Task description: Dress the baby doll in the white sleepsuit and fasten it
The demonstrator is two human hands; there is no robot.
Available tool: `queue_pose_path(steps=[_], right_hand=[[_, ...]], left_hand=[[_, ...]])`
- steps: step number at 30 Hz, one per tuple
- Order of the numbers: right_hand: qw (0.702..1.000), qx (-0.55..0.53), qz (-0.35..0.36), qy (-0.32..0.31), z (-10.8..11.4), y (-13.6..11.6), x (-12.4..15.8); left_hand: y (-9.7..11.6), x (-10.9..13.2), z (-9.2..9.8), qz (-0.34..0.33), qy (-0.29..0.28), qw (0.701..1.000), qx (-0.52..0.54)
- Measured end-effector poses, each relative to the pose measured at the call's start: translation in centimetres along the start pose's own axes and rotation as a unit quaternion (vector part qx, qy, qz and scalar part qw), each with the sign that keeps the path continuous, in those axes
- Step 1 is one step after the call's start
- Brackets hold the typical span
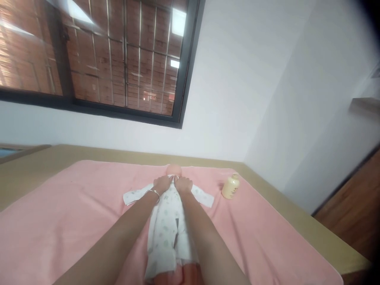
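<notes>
A baby doll [173,170] lies on its back on a pink blanket, its head toward the wall. It wears a white, faintly patterned baby gown [166,221] with both sleeves spread out sideways. At the neckline, my left hand [162,184] pinches one edge of the gown's collar, a bracelet on its wrist. Right beside it, my right hand [183,185] grips the other edge, the two thumbs nearly touching. Below my hands the gown's front parts in a slit, and the doll's legs show under the hem.
The pink blanket [89,206] covers a tan padded surface [297,202]. On the blanket to the right stands a cream bottle [230,187]. Behind is a white wall [237,79] with a dark-framed window [181,95]. A wooden panel [353,202] borders the right side.
</notes>
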State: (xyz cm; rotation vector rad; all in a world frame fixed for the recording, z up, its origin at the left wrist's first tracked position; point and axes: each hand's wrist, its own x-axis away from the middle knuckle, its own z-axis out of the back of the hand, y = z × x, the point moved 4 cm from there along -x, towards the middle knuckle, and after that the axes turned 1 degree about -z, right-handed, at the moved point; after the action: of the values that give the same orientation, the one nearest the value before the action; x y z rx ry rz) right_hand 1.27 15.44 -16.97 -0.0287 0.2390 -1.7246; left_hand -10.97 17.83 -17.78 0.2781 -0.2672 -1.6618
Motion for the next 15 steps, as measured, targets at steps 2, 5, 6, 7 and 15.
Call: queue_pose_path(steps=[2,5,6,7,15], right_hand=[[1.0,0.001,-0.002,0.013,-0.04,-0.07,-0.05],[1.0,0.003,-0.002,0.027,-0.3,-0.13,-0.22],[1.0,0.004,-0.003,0.03,-0.39,-0.13,-0.28],[0.999,0.005,-0.003,0.031,-0.47,-0.13,-0.32],[1.0,0.005,0.009,0.015,-0.39,-0.07,-0.27]], left_hand=[[-0.05,0.09,0.0,0.0,0.005,1.0,0.003],[-0.2,0.14,-0.08,0.001,0.011,1.0,0.005],[-0.23,0.14,-0.11,0.002,0.012,1.0,0.005],[-0.25,0.13,-0.14,0.002,0.012,1.0,0.006],[-0.08,0.2,-0.13,0.007,0.012,1.0,0.006]])
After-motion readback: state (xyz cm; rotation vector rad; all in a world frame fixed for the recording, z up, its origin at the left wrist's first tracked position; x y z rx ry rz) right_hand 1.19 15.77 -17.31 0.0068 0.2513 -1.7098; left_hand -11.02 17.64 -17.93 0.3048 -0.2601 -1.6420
